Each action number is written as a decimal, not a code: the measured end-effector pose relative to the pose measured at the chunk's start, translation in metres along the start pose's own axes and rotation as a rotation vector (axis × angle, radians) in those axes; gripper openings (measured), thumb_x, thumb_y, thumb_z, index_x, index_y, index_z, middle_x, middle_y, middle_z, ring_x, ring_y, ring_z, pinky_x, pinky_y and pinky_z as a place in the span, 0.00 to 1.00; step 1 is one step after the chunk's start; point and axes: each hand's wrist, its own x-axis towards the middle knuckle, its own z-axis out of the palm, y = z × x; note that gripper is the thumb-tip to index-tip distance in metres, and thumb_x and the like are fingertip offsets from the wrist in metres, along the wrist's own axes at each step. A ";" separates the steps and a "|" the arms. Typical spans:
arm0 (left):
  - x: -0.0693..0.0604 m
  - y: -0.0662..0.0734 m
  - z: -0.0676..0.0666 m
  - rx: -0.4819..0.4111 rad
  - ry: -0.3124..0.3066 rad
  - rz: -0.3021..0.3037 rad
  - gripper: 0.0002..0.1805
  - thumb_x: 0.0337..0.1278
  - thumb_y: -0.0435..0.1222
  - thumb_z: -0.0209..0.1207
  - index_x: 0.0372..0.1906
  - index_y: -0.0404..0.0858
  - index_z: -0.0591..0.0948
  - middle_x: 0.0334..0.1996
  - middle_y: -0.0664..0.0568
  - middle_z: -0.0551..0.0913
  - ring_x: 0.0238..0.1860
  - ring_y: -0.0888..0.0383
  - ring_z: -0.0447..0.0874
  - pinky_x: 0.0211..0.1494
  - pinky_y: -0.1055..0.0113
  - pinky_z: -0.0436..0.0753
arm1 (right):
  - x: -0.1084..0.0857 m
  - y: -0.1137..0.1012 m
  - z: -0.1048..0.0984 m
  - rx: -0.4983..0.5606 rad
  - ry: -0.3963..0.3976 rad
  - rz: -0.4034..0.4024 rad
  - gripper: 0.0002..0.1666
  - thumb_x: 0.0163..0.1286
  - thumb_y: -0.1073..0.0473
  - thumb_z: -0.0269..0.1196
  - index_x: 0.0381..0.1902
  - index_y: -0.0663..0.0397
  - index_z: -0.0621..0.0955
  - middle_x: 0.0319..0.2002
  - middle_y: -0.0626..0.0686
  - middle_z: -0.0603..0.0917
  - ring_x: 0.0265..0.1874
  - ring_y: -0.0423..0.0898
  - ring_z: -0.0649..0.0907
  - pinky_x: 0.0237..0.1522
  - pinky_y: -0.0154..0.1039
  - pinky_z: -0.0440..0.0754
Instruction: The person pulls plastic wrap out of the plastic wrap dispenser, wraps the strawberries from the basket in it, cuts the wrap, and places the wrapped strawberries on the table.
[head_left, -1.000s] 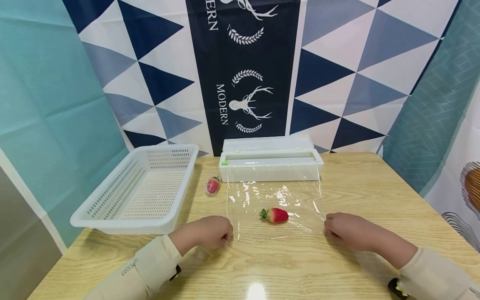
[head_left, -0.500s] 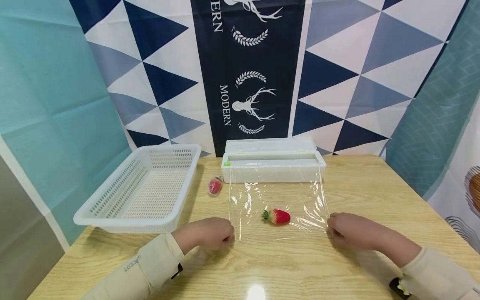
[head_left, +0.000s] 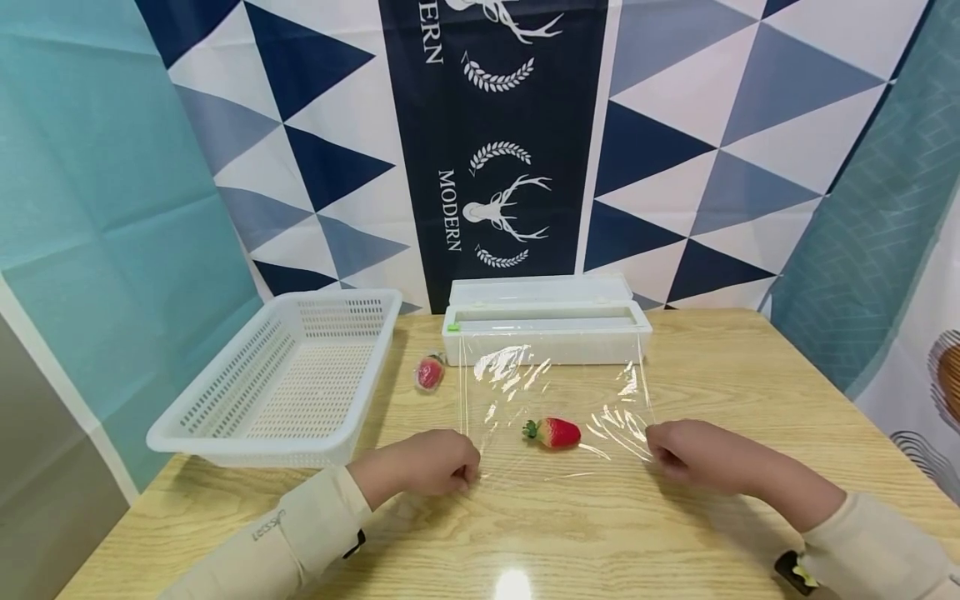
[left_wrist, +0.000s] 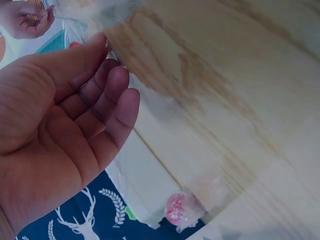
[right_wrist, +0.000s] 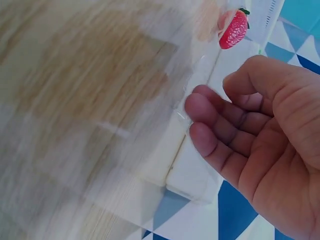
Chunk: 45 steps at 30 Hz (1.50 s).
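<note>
A sheet of clear film (head_left: 517,396) stretches from the white dispenser box (head_left: 547,346) toward the person. The left hand (head_left: 431,462) pinches its near left corner; in the left wrist view the thumb of the left hand (left_wrist: 75,105) meets the fingertips. At the near right corner the right hand (head_left: 701,457) pinches the film, and the right wrist view has the right hand (right_wrist: 260,125) with fingers curled at the film edge. A red strawberry (head_left: 558,433) with green leaves lies between the hands, in the film's area; whether over or under it is hard to tell.
A white perforated basket (head_left: 300,379) stands at the left. A film-wrapped strawberry (head_left: 430,372) lies between the basket and the box, whose lid (head_left: 540,289) is raised. Patterned cloth (head_left: 502,125) hangs behind the wooden table (head_left: 450,550).
The left hand has shifted slightly right and the right hand slightly left since half a second ago. The film between them shows more creases and slack.
</note>
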 end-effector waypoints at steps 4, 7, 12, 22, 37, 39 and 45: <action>0.001 0.001 0.001 0.057 -0.004 0.013 0.12 0.55 0.28 0.65 0.22 0.42 0.76 0.21 0.63 0.70 0.26 0.67 0.64 0.32 0.76 0.68 | 0.000 -0.001 0.000 0.030 0.024 -0.008 0.23 0.58 0.75 0.61 0.22 0.43 0.65 0.20 0.35 0.58 0.20 0.30 0.59 0.23 0.29 0.59; 0.000 0.002 0.001 0.054 -0.005 0.014 0.14 0.57 0.28 0.63 0.21 0.42 0.74 0.20 0.62 0.68 0.25 0.67 0.62 0.31 0.76 0.66 | 0.001 -0.002 -0.001 0.042 0.039 -0.019 0.23 0.57 0.76 0.61 0.23 0.43 0.66 0.21 0.34 0.58 0.21 0.30 0.60 0.23 0.29 0.60; -0.001 0.003 0.000 -0.015 0.003 0.003 0.10 0.57 0.29 0.65 0.24 0.41 0.78 0.21 0.62 0.71 0.25 0.69 0.65 0.32 0.77 0.69 | -0.001 -0.003 0.000 0.062 0.010 -0.007 0.20 0.56 0.70 0.67 0.24 0.43 0.69 0.22 0.35 0.61 0.22 0.30 0.62 0.25 0.30 0.62; 0.000 0.008 -0.002 -0.021 -0.006 -0.022 0.14 0.56 0.26 0.63 0.20 0.40 0.75 0.20 0.61 0.69 0.24 0.68 0.62 0.30 0.77 0.66 | -0.003 -0.001 0.010 -0.006 -0.029 -0.040 0.21 0.57 0.72 0.67 0.21 0.43 0.71 0.24 0.37 0.63 0.24 0.31 0.61 0.25 0.29 0.62; -0.005 0.000 -0.005 0.006 0.086 -0.009 0.14 0.62 0.27 0.56 0.22 0.42 0.70 0.22 0.60 0.64 0.28 0.65 0.61 0.33 0.74 0.65 | -0.003 -0.007 0.007 -0.062 -0.049 0.053 0.19 0.65 0.70 0.60 0.23 0.45 0.66 0.20 0.39 0.61 0.21 0.34 0.58 0.24 0.31 0.60; -0.006 0.000 -0.010 0.003 0.116 -0.002 0.13 0.62 0.27 0.57 0.23 0.42 0.71 0.23 0.60 0.67 0.28 0.64 0.63 0.33 0.73 0.67 | -0.004 -0.007 0.004 -0.025 -0.040 0.056 0.20 0.64 0.69 0.62 0.23 0.45 0.66 0.20 0.39 0.60 0.21 0.34 0.58 0.25 0.32 0.60; -0.005 0.002 -0.017 -0.010 0.150 0.011 0.10 0.62 0.28 0.59 0.26 0.40 0.75 0.25 0.59 0.72 0.28 0.64 0.67 0.34 0.72 0.71 | -0.006 -0.006 0.002 0.037 -0.110 0.059 0.16 0.58 0.60 0.71 0.25 0.43 0.72 0.24 0.38 0.65 0.23 0.33 0.63 0.26 0.31 0.63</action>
